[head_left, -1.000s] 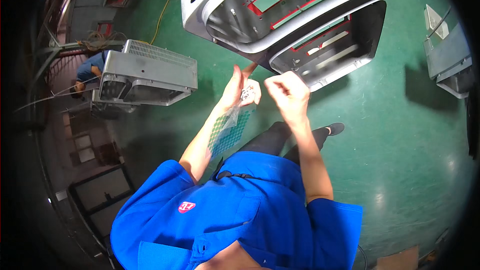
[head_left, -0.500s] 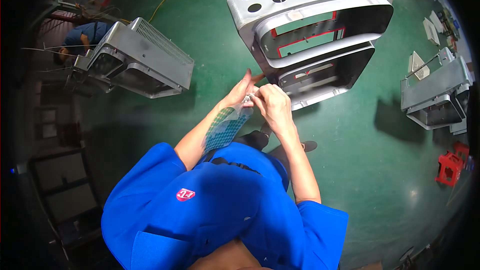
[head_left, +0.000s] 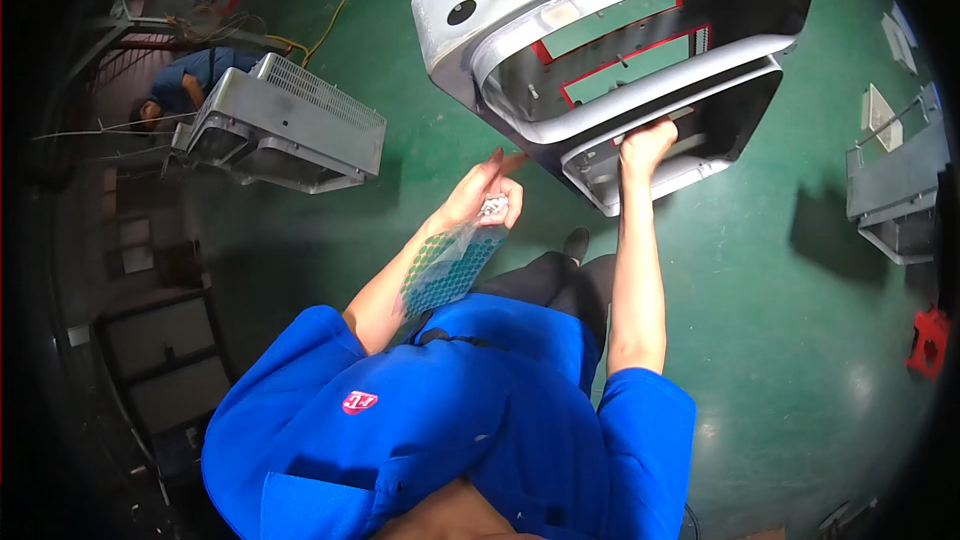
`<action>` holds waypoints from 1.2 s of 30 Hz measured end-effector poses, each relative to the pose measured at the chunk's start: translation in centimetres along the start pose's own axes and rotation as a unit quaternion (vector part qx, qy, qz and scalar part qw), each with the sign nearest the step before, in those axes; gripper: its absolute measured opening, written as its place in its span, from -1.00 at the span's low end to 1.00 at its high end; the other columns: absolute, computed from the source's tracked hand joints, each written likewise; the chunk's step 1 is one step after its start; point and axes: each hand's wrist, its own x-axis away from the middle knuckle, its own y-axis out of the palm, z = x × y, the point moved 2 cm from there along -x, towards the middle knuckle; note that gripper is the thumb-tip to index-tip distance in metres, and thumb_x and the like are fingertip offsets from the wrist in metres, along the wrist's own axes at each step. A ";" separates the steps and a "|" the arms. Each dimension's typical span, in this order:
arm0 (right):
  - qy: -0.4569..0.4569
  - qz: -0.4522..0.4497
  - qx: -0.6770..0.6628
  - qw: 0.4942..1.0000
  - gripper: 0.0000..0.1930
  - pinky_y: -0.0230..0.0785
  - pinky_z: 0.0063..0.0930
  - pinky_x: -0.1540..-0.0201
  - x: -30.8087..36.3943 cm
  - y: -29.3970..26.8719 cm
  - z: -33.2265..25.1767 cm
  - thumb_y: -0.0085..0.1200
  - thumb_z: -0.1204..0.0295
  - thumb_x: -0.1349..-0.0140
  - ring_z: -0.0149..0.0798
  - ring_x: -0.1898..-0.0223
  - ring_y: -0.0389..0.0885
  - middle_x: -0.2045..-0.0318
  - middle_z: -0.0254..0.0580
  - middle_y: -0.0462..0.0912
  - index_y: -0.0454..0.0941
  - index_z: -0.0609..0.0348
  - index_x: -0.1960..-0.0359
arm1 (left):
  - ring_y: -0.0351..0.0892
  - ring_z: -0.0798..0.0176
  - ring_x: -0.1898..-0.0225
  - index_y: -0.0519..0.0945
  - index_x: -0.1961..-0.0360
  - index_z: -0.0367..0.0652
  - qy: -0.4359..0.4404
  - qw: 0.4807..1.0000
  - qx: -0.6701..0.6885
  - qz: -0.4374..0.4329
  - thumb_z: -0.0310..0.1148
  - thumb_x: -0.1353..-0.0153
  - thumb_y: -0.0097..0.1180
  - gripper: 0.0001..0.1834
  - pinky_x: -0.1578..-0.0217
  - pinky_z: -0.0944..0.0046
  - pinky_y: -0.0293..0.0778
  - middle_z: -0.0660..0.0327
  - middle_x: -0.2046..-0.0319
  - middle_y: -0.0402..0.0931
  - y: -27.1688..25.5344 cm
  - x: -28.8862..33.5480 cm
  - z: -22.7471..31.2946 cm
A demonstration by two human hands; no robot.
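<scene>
My left hand [head_left: 482, 194] is closed round a cluster of small white pieces [head_left: 493, 207], too small to name. From that hand hangs a clear sheet of green round stickers [head_left: 446, 268], lying along my forearm. My right hand [head_left: 648, 145] reaches into the lower opening of a large grey metal housing [head_left: 535, 135]. Its fingers are curled, and what they hold, if anything, is hidden. The housing hangs tilted from rods, with round black holes in its top face and red-edged windows inside.
A second grey housing [head_left: 300, 125] hangs at the left, with a person in blue [head_left: 190, 80] bent behind it. At the right hang another housing [head_left: 895, 175] and, lower, a red stool [head_left: 928, 343]. The floor [head_left: 770, 340] is green.
My right hand has left the white pieces by my left hand and moved up and right into the housing's lower opening. The housing appears nearer; my left hand keeps its hold.
</scene>
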 end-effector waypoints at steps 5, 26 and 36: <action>-0.060 -0.120 -0.079 0.988 -0.80 0.42 -0.54 0.27 -2.9 6.7 -3.2 0.16 0.39 -0.10 -0.37 0.38 0.59 0.44 -0.19 0.60 0.58 0.28 0.32 | 0.11 0.47 0.91 -0.09 -0.29 -0.28 0.031 0.999 0.031 0.002 0.17 -0.31 -0.57 -0.23 0.86 0.50 0.05 0.09 0.75 0.40 -0.2 -0.5 -0.9; 0.128 -0.123 -0.170 0.969 -0.84 0.44 -0.55 0.31 -2.2 12.4 -5.6 0.21 0.44 -0.05 -0.38 0.43 0.62 0.47 -0.17 0.65 0.57 0.22 0.34 | 0.08 0.46 0.91 0.04 -0.28 -0.11 0.036 0.985 0.117 0.120 0.13 -0.33 -0.57 -0.33 0.86 0.53 0.03 0.12 0.80 0.38 2.0 0.4 -0.3; -0.050 -0.153 -0.032 0.986 -0.88 0.44 -0.56 0.38 -1.8 14.2 -4.8 0.21 0.47 -0.04 -0.42 0.45 0.61 0.45 -0.25 0.65 0.59 0.20 0.38 | 0.06 0.49 0.91 -0.04 -0.28 -0.20 0.026 0.983 0.055 0.173 0.19 -0.29 -0.59 -0.25 0.87 0.53 0.00 0.13 0.80 0.37 1.4 1.1 0.0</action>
